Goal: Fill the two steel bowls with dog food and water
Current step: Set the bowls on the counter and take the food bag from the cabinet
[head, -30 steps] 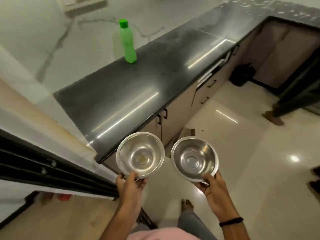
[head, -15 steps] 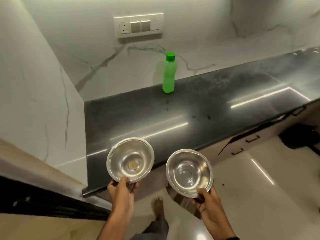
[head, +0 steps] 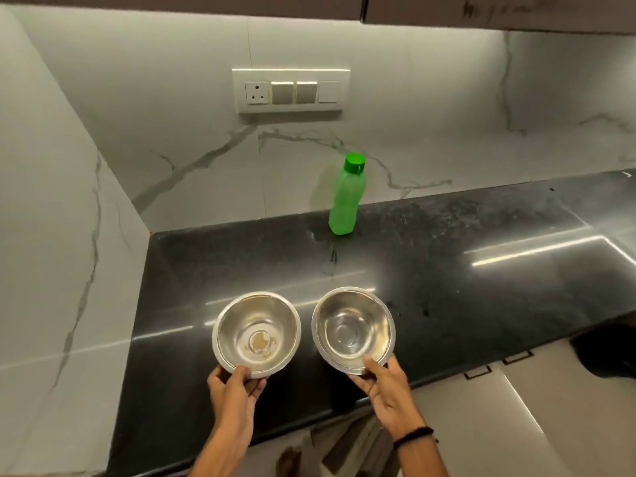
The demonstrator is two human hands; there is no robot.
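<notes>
So both steel bowls are sitting side by side in the lower middle of the frame, over the black countertop (head: 481,287) near its front edge. The left hand (head: 234,390) pinches the near rim of the left steel bowl (head: 256,333), thumb on the inside of the rim and fingers curled underneath. The right hand (head: 385,383) grips the right steel bowl (head: 352,328) the same way at its near rim, and there's a dark wristband (head: 413,435) on that wrist. The bowls are close together but not touching. I can't really tell if their bottoms rest on the counter or hang just above it. The left bowl has a small yellowish smear at the bottom; the right one looks clean and dry. A green bottle (head: 346,197) with its cap on stands upright further up the frame, at the back of the counter by the marble wall, well apart from the bowls. Above it, in the upper middle, is a white switch plate (head: 290,91).
</notes>
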